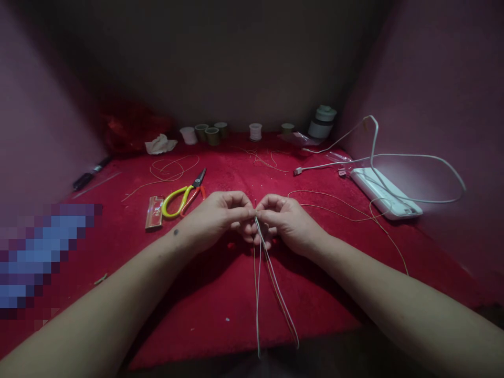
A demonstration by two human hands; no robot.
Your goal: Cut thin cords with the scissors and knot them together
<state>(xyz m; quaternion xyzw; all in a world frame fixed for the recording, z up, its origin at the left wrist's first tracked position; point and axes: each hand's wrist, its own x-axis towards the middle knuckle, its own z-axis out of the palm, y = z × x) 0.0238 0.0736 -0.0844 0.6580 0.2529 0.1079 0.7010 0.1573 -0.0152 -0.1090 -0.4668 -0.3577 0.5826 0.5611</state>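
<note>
Thin pale cords (273,266) hang from between my fingertips, their lower ends reaching the front edge of the red cloth. My left hand (228,212) pinches the top of the cords between thumb and forefinger. Against it, my right hand (284,216) pinches the same spot from the other side. The exact point where the cords meet is mostly hidden by my fingertips. Another thin tan cord (334,195) runs out to the right of my right hand across the cloth. Scissors with yellow and red handles (177,202) lie just left of my left hand.
A red cloth (220,336) covers the table. A small orange packet (154,212) lies beside the scissors. Several spools (212,136) and a lidded jar (322,122) stand along the back. At right, a white cable (417,156) loops over a white box-shaped device (381,191).
</note>
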